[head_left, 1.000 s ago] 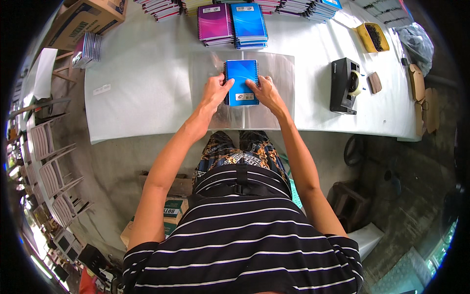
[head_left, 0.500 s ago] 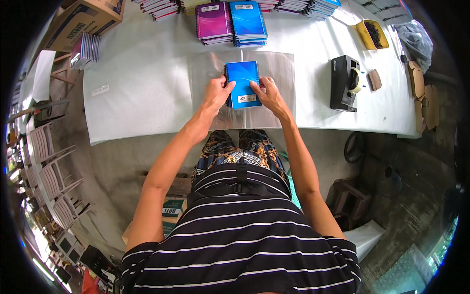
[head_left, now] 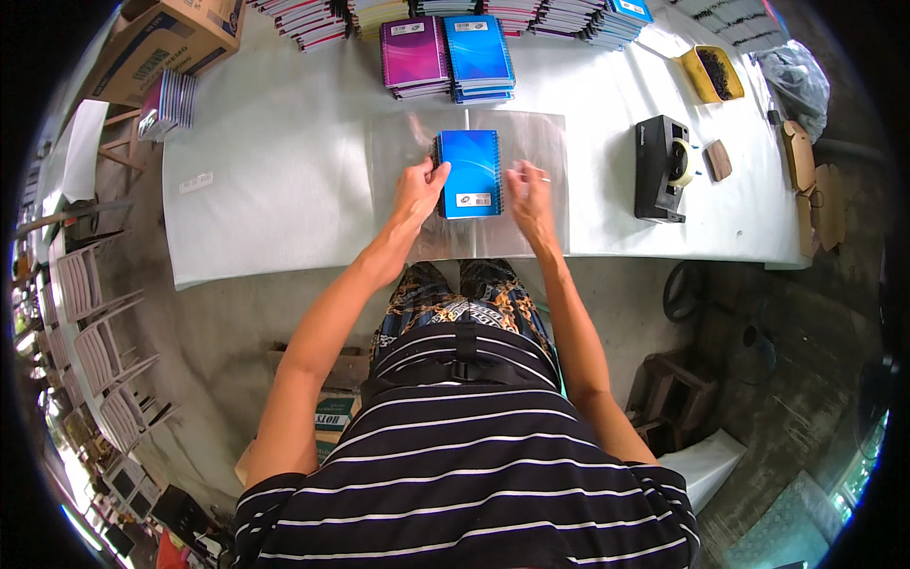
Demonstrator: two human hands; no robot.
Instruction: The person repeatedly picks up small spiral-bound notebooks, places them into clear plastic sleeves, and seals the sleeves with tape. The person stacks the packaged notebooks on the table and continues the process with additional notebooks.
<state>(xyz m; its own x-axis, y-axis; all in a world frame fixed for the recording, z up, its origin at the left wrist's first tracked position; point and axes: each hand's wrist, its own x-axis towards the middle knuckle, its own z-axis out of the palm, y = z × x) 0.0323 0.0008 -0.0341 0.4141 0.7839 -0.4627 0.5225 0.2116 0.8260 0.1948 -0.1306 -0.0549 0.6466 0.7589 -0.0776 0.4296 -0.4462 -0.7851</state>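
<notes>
A blue spiral-bound notebook [head_left: 471, 175] with a white label near its lower edge lies on a clear plastic sheet [head_left: 398, 142] spread on the table. The fingers and thumb of my left hand [head_left: 414, 196] are closed on the notebook's left edge. My right hand [head_left: 532, 201], slightly blurred, is just off the right edge, over the plastic. Its fingers are loosely bent and apart, with nothing seen between them. Beyond the sheet stand a stack of purple notebooks [head_left: 414, 52] and a stack of blue ones [head_left: 480, 52], side by side.
On the right of the white table [head_left: 275, 190] are a black tape dispenser [head_left: 656, 171], a small brown block [head_left: 718, 161] and a yellow container [head_left: 711, 76] of dark bits. More notebook piles [head_left: 559, 21] line the back. A cardboard box [head_left: 175, 47] stands far left.
My right hand has let go of the notebook's right edge and moved a little to the right. My left hand keeps its hold. The whole view has shifted slightly.
</notes>
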